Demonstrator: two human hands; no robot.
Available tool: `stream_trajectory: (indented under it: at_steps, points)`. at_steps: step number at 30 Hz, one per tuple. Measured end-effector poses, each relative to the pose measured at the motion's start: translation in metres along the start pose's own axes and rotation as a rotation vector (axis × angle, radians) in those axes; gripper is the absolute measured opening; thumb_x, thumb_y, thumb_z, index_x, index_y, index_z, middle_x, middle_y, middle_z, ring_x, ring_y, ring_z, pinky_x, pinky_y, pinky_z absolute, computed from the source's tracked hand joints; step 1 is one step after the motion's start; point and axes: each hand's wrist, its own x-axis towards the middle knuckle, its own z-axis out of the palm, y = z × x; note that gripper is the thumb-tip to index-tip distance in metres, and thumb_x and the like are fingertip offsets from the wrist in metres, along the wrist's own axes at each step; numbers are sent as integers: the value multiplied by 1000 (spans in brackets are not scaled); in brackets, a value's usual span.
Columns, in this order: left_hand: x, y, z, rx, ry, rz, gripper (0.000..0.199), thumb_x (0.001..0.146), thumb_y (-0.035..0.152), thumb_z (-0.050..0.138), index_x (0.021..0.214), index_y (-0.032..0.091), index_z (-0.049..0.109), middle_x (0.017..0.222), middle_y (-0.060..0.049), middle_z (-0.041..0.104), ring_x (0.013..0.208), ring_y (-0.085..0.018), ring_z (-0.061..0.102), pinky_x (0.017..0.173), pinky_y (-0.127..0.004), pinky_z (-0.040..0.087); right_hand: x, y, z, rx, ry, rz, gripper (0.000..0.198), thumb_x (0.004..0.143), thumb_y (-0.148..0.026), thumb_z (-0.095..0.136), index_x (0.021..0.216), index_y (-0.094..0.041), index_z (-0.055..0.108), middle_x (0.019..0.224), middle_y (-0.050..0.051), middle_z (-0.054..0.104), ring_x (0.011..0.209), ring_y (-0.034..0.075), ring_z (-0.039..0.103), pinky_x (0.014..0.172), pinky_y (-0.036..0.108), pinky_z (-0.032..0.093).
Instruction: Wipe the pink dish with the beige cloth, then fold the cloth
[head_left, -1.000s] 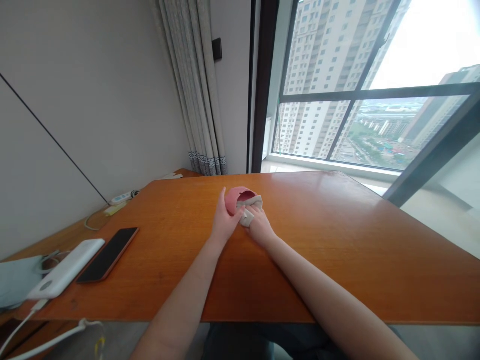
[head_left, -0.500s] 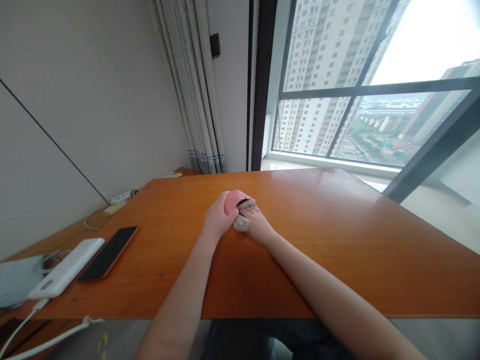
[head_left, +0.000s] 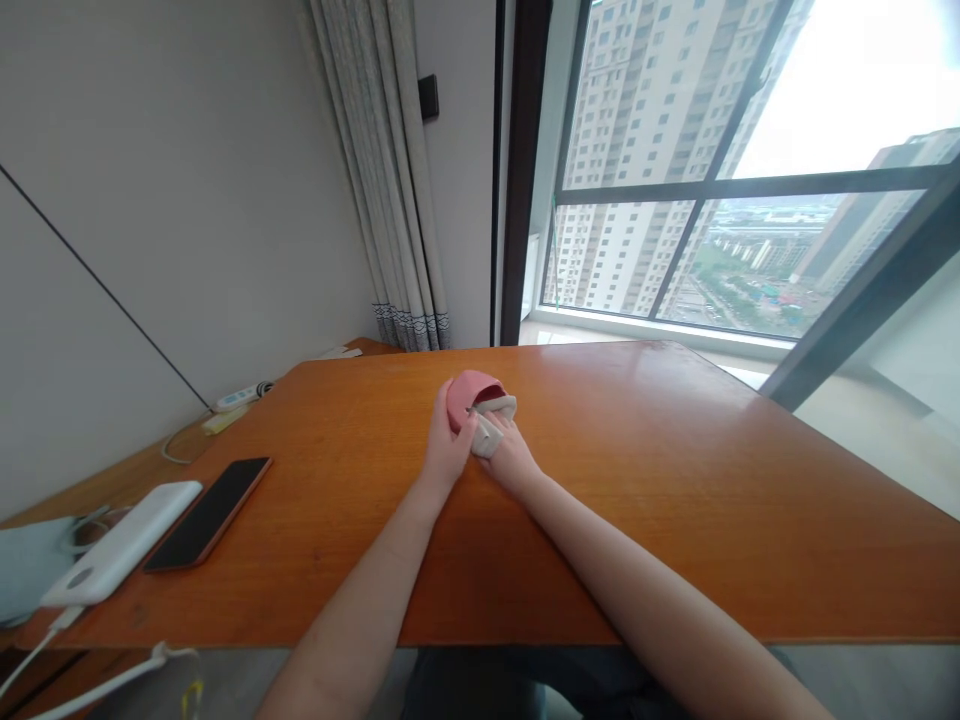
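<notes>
Over the middle of the table, my left hand [head_left: 448, 440] is closed round a small pink bowl-like thing [head_left: 466, 392], its thumb on the near side. The hollow of the pink thing faces toward me and to the right. My right hand [head_left: 510, 460] is closed on a light grey cloth [head_left: 487, 436], which bunches around its fingers. Part of the cloth lies against the opening of the pink thing. The fingertips of my right hand are hidden in the folds.
On the left of the wooden table [head_left: 637, 500] lie a black-screened phone [head_left: 208, 514] and a white power bank [head_left: 124, 543] with a cable. A power strip [head_left: 236, 398] lies farther back by the wall. A curtain [head_left: 390, 180] and a large window stand beyond.
The pink thing has tilted in my left hand, so more of its hollow shows. My right hand and the cloth have shifted slightly at its opening.
</notes>
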Motion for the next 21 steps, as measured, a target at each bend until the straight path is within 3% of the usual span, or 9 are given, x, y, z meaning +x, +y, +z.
stream_trajectory:
  at_steps: [4,7,12,16,19,21]
  points:
    - [14,-2,-27,221,-183,17,56,82,33,57,136,21,44,140,-9,48,130,-26,43,111,-40,31,3,-1,-5,-22,-85,-113,31,89,-23,47,117,-17,58,99,11,60,97,25,52,91,44,42]
    - [17,-3,-30,253,-163,-27,58,80,34,61,135,23,46,135,-9,53,125,-28,48,108,-42,34,4,-1,-9,-25,-70,-144,27,92,-26,45,114,-20,60,95,8,61,98,23,52,99,44,37]
    - [6,-9,3,-177,75,-186,83,74,35,69,143,23,25,135,-11,51,121,-23,52,103,-37,41,2,4,-6,-53,-4,-29,28,89,-17,42,109,-17,61,88,9,60,90,24,50,85,42,42]
    - [4,-16,19,-412,119,-369,66,68,32,75,125,22,43,126,-10,56,113,-21,57,98,-34,46,1,6,-6,-14,-84,33,32,82,-17,49,112,-13,61,91,11,59,90,25,50,80,42,43]
    - [9,-21,9,-479,117,-546,50,70,35,73,111,22,49,109,-7,62,95,-19,63,85,-35,53,6,2,-15,125,-150,53,36,80,-19,51,115,-15,60,98,11,60,94,26,52,83,42,45]
    - [13,-24,0,-528,106,-671,46,72,37,70,111,23,48,102,-6,62,82,-17,64,75,-36,56,9,-1,-23,253,-90,72,34,81,-18,49,112,-18,62,102,10,61,97,24,54,87,40,46]
